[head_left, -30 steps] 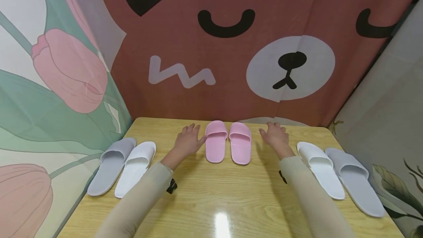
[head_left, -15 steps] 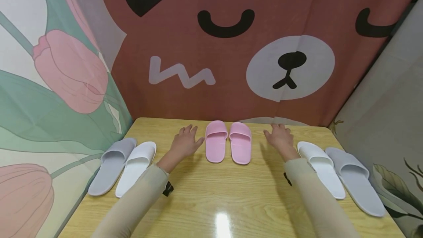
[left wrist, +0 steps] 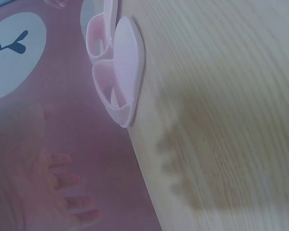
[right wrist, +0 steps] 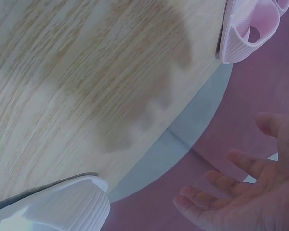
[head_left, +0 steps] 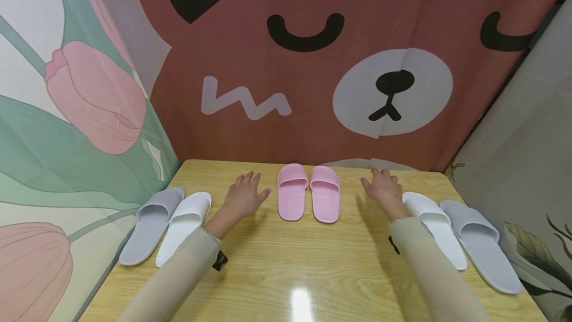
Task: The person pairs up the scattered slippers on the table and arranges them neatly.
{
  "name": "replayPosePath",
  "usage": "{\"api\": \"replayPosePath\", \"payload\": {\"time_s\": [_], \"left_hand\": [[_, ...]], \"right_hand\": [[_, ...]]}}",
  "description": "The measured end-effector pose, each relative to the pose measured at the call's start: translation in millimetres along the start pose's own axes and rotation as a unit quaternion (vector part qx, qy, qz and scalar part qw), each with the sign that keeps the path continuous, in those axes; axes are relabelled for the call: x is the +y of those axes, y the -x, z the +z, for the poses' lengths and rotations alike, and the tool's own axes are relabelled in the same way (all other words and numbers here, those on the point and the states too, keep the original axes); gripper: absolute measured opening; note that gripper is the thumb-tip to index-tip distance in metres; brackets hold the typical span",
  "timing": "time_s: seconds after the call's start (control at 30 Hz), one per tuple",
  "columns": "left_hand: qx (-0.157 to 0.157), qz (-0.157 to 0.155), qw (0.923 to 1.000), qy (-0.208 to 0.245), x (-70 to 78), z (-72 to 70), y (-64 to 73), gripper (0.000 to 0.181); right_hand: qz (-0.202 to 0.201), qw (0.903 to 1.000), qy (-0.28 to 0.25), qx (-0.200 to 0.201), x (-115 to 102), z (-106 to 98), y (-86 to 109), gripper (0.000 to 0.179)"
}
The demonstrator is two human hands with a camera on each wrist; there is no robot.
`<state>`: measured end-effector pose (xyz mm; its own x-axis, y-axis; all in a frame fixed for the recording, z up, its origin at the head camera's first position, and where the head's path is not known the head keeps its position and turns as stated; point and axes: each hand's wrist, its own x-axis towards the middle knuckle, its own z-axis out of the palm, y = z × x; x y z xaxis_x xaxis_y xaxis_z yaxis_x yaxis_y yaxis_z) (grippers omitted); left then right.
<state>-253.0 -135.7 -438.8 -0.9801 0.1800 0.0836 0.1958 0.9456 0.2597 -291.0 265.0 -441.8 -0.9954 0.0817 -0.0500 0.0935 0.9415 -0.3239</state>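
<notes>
A pair of pink slippers (head_left: 291, 198) lies side by side at the back middle of the wooden table (head_left: 277, 267), toes toward the curtain. To their left, my left hand (head_left: 243, 197) hovers over the wood with its fingers spread, holding nothing. My right hand (head_left: 383, 190) is on the other side, also empty, its fingers loosely extended above the table. The left wrist view shows both pink slippers (left wrist: 127, 57) apart from the hand (left wrist: 33, 192). In the right wrist view, the relaxed fingers of the hand (right wrist: 260, 187) hang between a pink slipper and a white one.
On the left side lie a grey slipper (head_left: 149, 227) and a white slipper (head_left: 185, 220). Another white slipper (head_left: 440, 232) and grey slipper (head_left: 484, 247) lie at the right, partly behind the right sleeve. A bear-print curtain (head_left: 250, 138) hangs along the back edge.
Both hands have drawn away from the pink slippers, the left hand toward the left and the right hand toward the right. The slippers have stayed where they were.
</notes>
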Motion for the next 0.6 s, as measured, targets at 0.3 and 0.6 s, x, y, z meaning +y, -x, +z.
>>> {"api": "replayPosePath", "payload": {"time_s": [0.3,0.6], "left_hand": [[0.01,-0.001,0.9999,0.013,-9.4,0.3,7.3,0.072],[0.024,0.009,0.9997,-0.004,-17.8,3.8,9.4,0.073]], "right_hand": [[0.008,0.9999,0.007,-0.005,8,-1,-0.2,0.067],[-0.002,1.0,0.004,-0.007,12,-3,1.9,0.068]]}}
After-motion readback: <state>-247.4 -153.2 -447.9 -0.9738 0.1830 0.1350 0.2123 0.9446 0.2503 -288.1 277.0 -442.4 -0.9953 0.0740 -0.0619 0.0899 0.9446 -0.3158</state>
